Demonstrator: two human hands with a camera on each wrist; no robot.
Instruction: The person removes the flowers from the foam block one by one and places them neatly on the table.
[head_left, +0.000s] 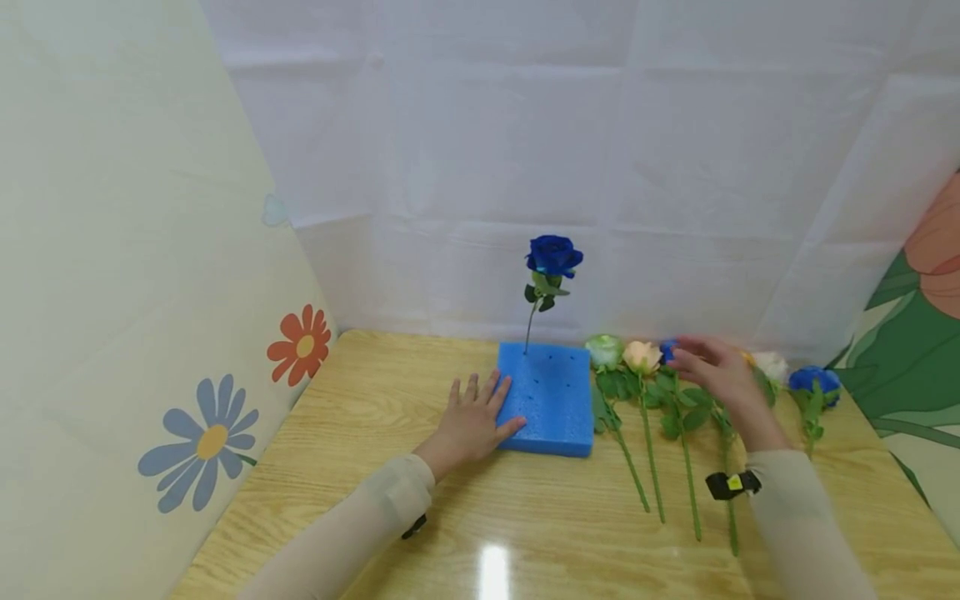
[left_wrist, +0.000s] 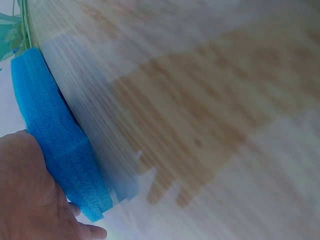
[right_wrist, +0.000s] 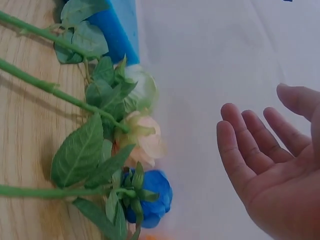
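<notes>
The left hand (head_left: 471, 421) lies flat, fingers straight, steadying the blue foam block (head_left: 546, 398) on the surface (head_left: 375, 467); the right hand (head_left: 720, 375) hovers open and empty over the loose roses (head_left: 652, 392). One blue rose (head_left: 553, 255) already stands planted in the block's far corner, while about six stems seem left to place.

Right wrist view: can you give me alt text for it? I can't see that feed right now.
An open right hand, palm up and fingers relaxed, hovers beside three roses lying on a wooden table without touching them. The roses are a pale green one, a peach one and a blue one, stems pointing left. A blue foam block sits at the top edge.
</notes>
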